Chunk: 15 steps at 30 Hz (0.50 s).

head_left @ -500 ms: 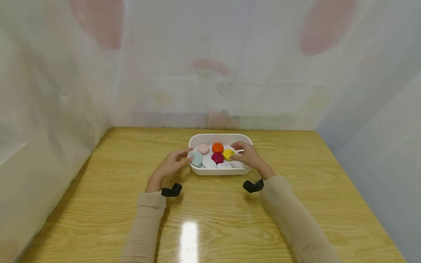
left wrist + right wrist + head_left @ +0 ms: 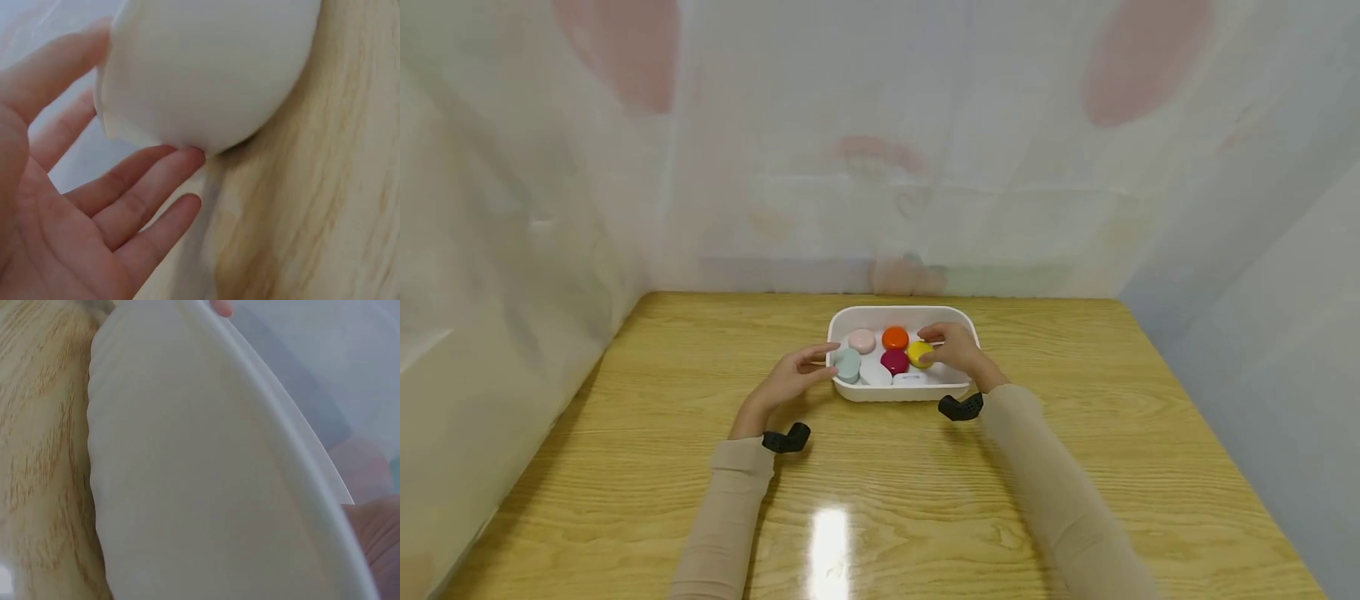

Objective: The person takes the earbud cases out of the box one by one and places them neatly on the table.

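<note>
A white tray (image 2: 902,393) with rounded corners holds several small smooth round things. Among them are a glossy yellow disc-like piece (image 2: 918,354), an orange-red one (image 2: 895,337), a dark crimson one (image 2: 894,362), a pale pink one (image 2: 861,340) and a pale blue-green one (image 2: 847,365). My right hand (image 2: 953,346) reaches over the tray's right side, thumb and fingers spread around the yellow piece, thumb tip right at its edge. At the tray's left end is my left hand (image 2: 792,380); in the left wrist view its extended fingers (image 2: 150,194) touch the outer wall.
A white oval piece (image 2: 876,377) and a white piece with a grey mark (image 2: 910,379) lie along the tray's near side. The tray stands towards the far edge of a wooden table (image 2: 880,483). Pale patterned curtains (image 2: 880,208) surround the table.
My right hand has moved left and a little farther into the tray, closer around the yellow piece. The left hand stays at the tray's left end with hardly any shift.
</note>
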Tool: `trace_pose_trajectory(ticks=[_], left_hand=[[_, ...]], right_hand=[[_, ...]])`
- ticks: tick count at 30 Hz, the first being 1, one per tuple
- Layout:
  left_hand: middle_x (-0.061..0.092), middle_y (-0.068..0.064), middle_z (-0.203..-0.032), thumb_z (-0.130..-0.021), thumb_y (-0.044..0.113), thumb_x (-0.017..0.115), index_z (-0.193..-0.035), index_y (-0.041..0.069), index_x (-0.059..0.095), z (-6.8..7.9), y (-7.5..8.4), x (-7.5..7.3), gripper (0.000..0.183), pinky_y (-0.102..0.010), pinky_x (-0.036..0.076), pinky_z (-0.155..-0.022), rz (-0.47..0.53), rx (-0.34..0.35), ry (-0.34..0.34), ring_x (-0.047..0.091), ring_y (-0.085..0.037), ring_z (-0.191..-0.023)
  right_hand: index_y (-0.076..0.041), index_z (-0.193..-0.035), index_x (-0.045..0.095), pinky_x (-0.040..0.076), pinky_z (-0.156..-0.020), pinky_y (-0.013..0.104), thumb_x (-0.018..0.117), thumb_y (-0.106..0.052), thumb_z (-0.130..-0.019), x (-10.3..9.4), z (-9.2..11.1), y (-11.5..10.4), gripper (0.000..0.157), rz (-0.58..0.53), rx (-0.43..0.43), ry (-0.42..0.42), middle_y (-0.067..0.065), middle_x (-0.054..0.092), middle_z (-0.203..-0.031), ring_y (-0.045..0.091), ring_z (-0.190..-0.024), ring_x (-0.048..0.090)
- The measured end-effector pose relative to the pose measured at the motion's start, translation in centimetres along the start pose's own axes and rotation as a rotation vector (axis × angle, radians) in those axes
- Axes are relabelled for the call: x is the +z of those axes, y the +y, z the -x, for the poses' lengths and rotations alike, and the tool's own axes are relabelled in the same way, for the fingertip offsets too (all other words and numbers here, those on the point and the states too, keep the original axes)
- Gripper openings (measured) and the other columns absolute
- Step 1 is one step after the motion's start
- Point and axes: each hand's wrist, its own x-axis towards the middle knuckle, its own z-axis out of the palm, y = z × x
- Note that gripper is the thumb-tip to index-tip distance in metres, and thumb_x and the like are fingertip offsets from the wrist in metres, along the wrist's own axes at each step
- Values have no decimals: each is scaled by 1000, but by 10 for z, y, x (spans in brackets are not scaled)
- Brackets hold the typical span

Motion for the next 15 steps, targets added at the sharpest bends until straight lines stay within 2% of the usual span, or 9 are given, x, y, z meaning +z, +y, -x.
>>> trace_pose_trajectory(ticks=[7, 15], left_hand=[[55, -13, -140, -91, 35, 66, -139, 26, 51, 1, -4, -1, 51, -48, 44, -107, 22, -35, -11, 54, -32, -129], [54, -13, -142, -92, 36, 64, -141, 25, 49, 1, -2, 0, 52, -53, 40, -110, 36, -42, -18, 51, -33, -132]], right_hand=[[5, -125, 59, 43, -109, 44, 77, -1, -77, 5, -4, 0, 51, 105, 6, -46, 23, 60, -131, 38, -122, 56], [4, -123, 61, 46, -105, 43, 78, -2, -75, 7, -4, -2, 52, 134, 19, -9, 22, 63, -127, 35, -114, 58]])
